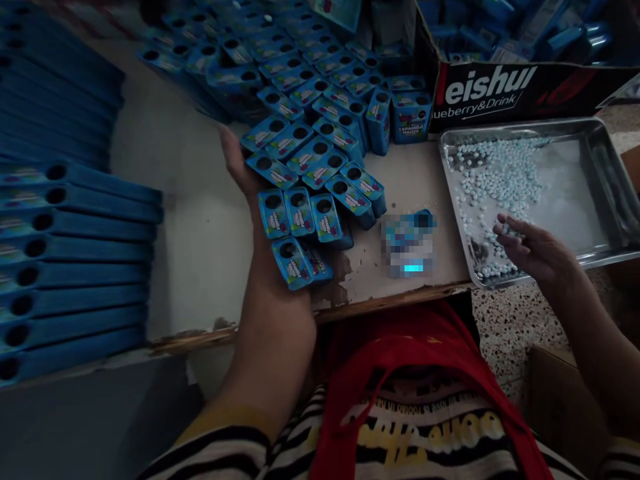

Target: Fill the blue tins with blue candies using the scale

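Observation:
My left hand rests along the left side of a cluster of small blue candy containers. Its visible part is stretched out, not wrapped round a container; the rest is hidden behind them. Each container has a round dark spot on its top. My right hand hovers over the near left part of a metal tray. Its fingertips are drawn close together, and what they may hold cannot be made out. Small pale blue candies lie scattered in the tray's left half.
Blue containers stand stacked in rows at the left. A black cardboard box behind the tray holds more blue packs. A small scale-like device, partly blurred, sits near the worn table edge.

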`<action>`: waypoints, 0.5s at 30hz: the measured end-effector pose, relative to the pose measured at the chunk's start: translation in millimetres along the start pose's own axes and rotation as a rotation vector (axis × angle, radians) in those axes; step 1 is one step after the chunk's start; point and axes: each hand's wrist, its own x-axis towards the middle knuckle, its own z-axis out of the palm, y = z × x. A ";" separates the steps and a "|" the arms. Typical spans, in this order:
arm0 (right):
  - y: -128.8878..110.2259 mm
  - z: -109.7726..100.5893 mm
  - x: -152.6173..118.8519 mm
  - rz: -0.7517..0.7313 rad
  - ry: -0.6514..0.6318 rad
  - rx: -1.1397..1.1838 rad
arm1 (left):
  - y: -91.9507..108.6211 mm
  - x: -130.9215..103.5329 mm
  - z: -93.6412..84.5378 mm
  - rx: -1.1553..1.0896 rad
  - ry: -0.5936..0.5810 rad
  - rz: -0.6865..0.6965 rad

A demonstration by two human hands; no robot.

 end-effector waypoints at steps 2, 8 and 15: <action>2.3 -1.2 -6.6 0.047 -0.005 0.017 | -2.3 -6.3 -12.7 -0.032 0.057 -0.092; 3.5 9.6 -2.2 0.002 -0.027 -0.078 | 21.1 -41.6 -68.5 0.102 0.213 -0.039; -30.8 63.4 -5.0 -0.041 -0.205 -0.155 | 100.9 -140.8 -78.5 0.702 0.007 0.537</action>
